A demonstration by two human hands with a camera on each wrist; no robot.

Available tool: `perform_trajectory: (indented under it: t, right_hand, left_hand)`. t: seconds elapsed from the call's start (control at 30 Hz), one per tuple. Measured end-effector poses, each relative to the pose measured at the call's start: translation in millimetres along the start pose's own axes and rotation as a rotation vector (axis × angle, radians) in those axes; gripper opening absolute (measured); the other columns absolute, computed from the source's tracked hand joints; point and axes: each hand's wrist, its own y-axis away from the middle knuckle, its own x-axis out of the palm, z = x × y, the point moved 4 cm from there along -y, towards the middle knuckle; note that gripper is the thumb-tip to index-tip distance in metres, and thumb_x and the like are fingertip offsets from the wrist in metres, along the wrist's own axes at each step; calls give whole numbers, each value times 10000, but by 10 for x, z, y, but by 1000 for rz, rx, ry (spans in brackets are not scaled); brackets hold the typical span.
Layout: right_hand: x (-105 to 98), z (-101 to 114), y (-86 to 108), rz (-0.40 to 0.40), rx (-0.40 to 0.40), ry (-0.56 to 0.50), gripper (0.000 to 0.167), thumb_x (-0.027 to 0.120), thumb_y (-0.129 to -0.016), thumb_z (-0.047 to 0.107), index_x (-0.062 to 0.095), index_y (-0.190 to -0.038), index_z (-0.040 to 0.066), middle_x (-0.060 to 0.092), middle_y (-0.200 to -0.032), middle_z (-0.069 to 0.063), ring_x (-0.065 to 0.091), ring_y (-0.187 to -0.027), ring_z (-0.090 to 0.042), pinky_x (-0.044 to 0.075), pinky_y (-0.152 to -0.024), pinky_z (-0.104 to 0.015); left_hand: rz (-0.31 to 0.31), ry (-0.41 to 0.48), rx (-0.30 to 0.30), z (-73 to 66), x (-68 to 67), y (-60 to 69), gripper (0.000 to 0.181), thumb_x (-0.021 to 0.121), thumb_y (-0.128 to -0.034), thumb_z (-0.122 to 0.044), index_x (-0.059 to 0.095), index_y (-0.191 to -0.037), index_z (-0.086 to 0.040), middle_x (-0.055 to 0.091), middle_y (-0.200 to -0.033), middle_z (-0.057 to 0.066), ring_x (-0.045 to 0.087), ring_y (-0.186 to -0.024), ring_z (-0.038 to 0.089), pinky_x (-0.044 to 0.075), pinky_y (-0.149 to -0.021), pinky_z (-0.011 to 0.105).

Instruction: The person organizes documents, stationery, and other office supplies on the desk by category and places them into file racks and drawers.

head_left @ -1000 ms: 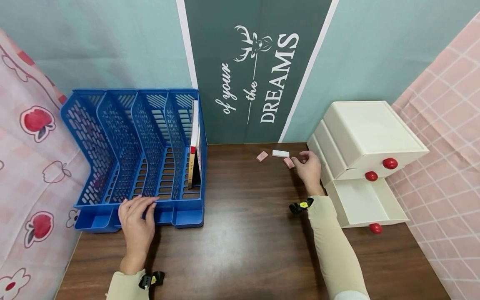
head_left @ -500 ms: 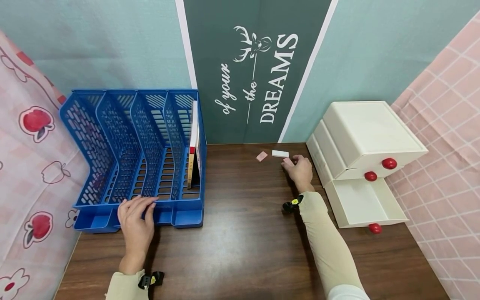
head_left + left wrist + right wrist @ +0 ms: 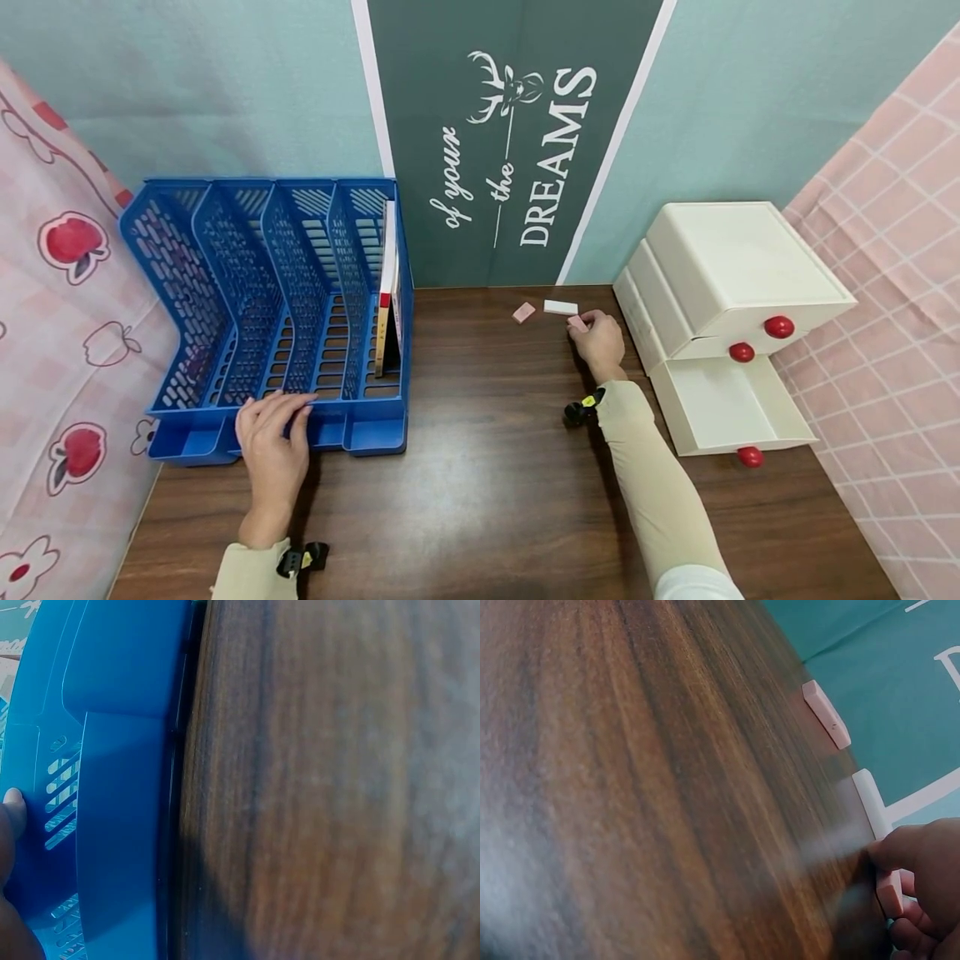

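Observation:
My left hand (image 3: 273, 446) holds the front edge of a blue file rack (image 3: 375, 408), fingers over the rim and thumb at the front. In the left wrist view a fingertip (image 3: 13, 799) touches the blue plastic (image 3: 124, 825). At the back of the table my right hand (image 3: 600, 343) pinches a pink eraser (image 3: 577, 323) between thumb and fingers; the right wrist view shows this eraser (image 3: 889, 894) partly covered by the hand. A white eraser (image 3: 561, 307) lies just behind it, and a second pink eraser (image 3: 524, 312) lies to the left.
Books (image 3: 387, 292) stand in the rack's rightmost slot. Right of my right hand is a white drawer unit (image 3: 750, 258) with red knobs; its bottom drawer (image 3: 738, 408) is pulled out. The brown table (image 3: 487, 467) meets a green-and-teal backdrop (image 3: 465, 267) behind the erasers.
My right hand has moved left and taken hold of the pink eraser beside the white one; in the last half second it has barely moved. My left hand has stayed on the rack.

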Motion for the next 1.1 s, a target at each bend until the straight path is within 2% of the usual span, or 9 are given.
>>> perform_trajectory:
  t: [0.33,0.87,1.1]
  right_hand:
    - [-75,61,53,-17,-50,-40,356,665,-932,304,669,-1154,26,631,-1041,-178,593,-945,-349,472,-838,-513]
    - [-424,266,207,-97,-169,-110,306,681,-929,282,681,-1077,13,614,-916,-149,565,-823,-323,428,-744,-446]
    - [-605,376,339,-118,-223,-120,292,686,-917,259,683,-1059,4,593,-928,-156,545,-845,-312,393,-755,-404]
  left_hand:
    - [8,1,-19,7,-1,14,138,713,-907,52,773,-1023,7,742,-1051,219,555,-1176,416,210,-1145,557]
    - [-1,4,-16,5,-2,2,152,728,-880,81,771,-1009,13,741,-1039,223,558,-1160,436,217,-1135,575]
    - [2,3,-18,3,-4,-5,156,725,-882,82,770,-1016,15,740,-1043,227,559,-1163,435,218,-1133,579]
